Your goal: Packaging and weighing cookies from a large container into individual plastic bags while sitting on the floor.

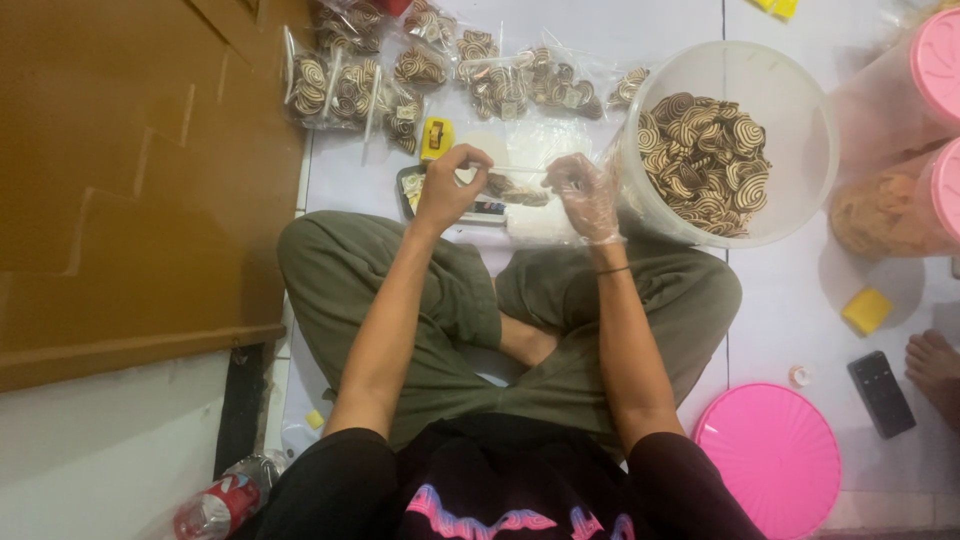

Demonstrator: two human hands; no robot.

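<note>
**Bag of cookies held between both hands over the scale**

White floor tiles (800, 300) stretch out under you, with a brown wooden door (130, 180) along your left side. You sit cross-legged in olive trousers, and both your hands meet just past your knees.

Your left hand (447, 188), bare, is pinched shut on one end of a clear plastic bag (515, 185) that holds a few swirl-patterned cookies. Your right hand (585, 195), inside a thin see-through glove, grips the other end of the same bag, its fingers curled together on the plastic. So the bag runs straight across from one grip to the other, stretched level between them, with the cookies lying in its middle part, closer to your right hand than to your left.

Directly beneath the bag lies a small flat scale (470, 208), partly hidden by your left hand. Just beyond your left hand rests a little yellow tool (436, 138).

Beside your right hand stands a big clear tub (790, 120), open and well filled with the same striped cookies. Farther off, a row of filled bags (350, 85) lies on the tiles. A round pink lid (768, 458) rests by your right knee, with a dark phone (880, 393) and a yellow block (866, 311) near it. Another person's bare foot (935, 365) shows at the right edge.
</note>
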